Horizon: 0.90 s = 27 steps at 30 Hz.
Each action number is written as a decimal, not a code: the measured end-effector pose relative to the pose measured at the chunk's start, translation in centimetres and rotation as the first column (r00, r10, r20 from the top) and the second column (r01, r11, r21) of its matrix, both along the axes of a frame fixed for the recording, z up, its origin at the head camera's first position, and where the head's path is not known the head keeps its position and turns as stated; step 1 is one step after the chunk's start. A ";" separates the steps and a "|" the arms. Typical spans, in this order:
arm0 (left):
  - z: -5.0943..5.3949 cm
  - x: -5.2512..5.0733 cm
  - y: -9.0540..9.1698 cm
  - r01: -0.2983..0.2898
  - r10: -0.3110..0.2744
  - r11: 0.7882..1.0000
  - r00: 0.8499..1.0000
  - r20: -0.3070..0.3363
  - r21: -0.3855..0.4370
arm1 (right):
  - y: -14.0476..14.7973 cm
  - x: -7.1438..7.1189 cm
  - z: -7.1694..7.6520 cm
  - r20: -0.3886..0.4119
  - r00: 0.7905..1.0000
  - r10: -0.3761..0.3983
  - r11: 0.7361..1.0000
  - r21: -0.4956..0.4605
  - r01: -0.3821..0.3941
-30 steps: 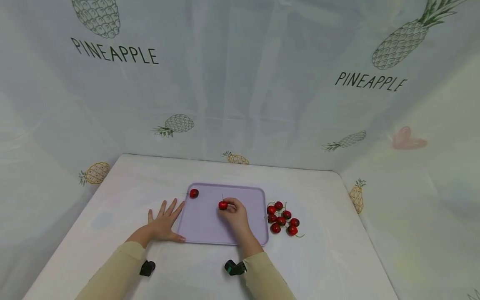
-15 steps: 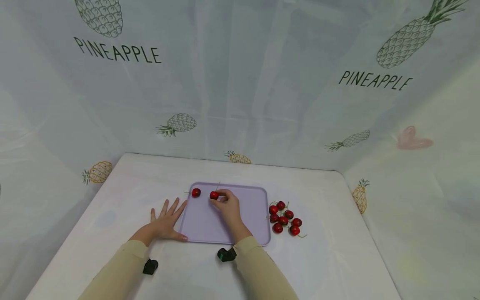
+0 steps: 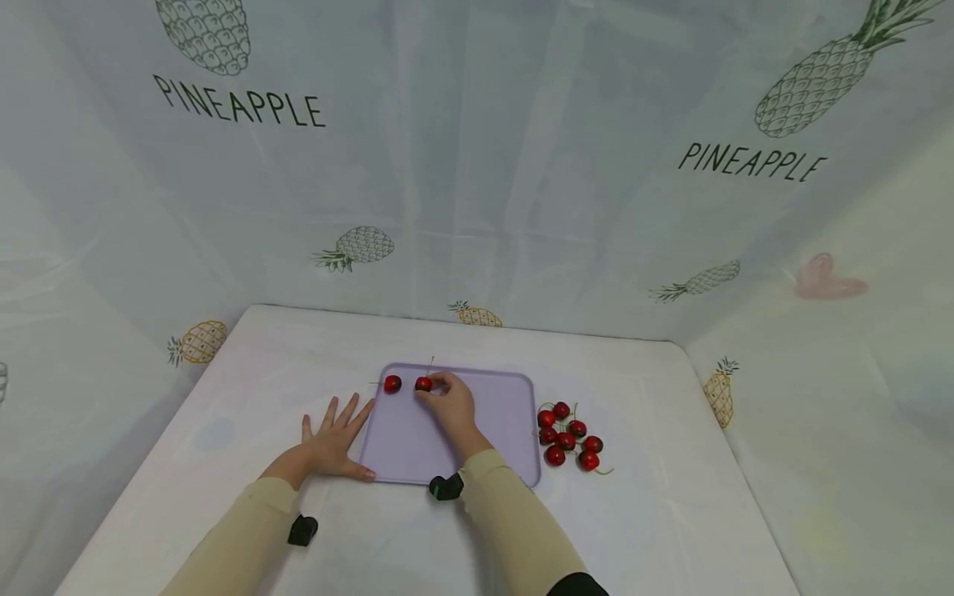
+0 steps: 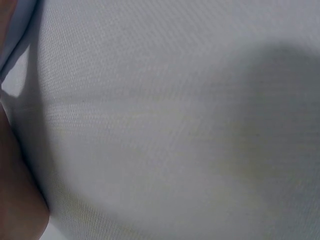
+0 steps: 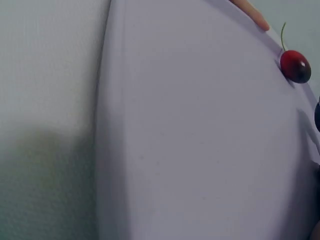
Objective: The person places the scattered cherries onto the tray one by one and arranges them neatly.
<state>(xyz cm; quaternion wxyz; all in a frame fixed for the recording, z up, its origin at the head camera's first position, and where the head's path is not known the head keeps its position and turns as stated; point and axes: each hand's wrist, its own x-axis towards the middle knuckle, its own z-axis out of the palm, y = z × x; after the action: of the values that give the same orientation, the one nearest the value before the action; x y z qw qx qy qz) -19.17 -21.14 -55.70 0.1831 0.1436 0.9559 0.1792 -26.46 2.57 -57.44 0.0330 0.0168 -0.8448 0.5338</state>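
Note:
A lilac tray (image 3: 488,422) lies on the white-covered table. Between thumb and fingers, my right hand (image 3: 455,414) pinches a red cherry (image 3: 423,384), stem up, at the tray's far left part. Just left of it a second cherry (image 3: 392,384) rests in the far left corner, its stem pointing over the rim. In the right wrist view that corner cherry (image 5: 295,66) shows clearly, while the right hand is mostly out of frame. Fingers spread, my left hand (image 3: 328,451) rests at the tray's left edge, its thumb by the near corner.
Several loose cherries (image 3: 566,441) with stems lie grouped on the table just right of the tray. A pineapple-printed cloth (image 3: 477,207) hangs behind and at the sides. Black wrist cameras (image 3: 303,531) sit by both sleeves.
My right hand has carried its cherry left and toward the tray's far side, beside the corner cherry. The left hand keeps its place at the tray. The head view has shifted slightly.

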 end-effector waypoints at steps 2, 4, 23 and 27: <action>0.1 0.0 0.0 -0.001 0.001 1.000 1.000 0.012 -0.010 | -0.1 -0.2 -0.3 -0.001 1.000 -0.007 0.999 0.039 0.007; 0.3 0.1 0.0 0.001 -0.001 1.000 1.000 0.016 -0.014 | -0.1 -0.3 -0.5 -0.009 1.000 -0.011 0.997 0.077 0.012; 0.3 0.2 0.3 -0.005 0.005 1.000 1.000 0.000 -0.010 | -0.5 -0.1 -0.1 -0.049 0.999 -0.022 0.969 0.245 0.033; 0.2 0.2 0.4 -0.002 0.002 1.000 1.000 -0.006 -0.023 | -0.6 -0.2 -0.3 -0.038 0.999 -0.026 0.968 0.247 0.035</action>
<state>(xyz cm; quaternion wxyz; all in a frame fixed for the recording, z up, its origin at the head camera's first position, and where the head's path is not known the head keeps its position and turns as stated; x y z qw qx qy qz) -19.01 -20.79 -55.52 0.1819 0.1411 0.9585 0.1680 -26.68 1.95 -57.78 0.0535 0.0170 -0.9042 0.4234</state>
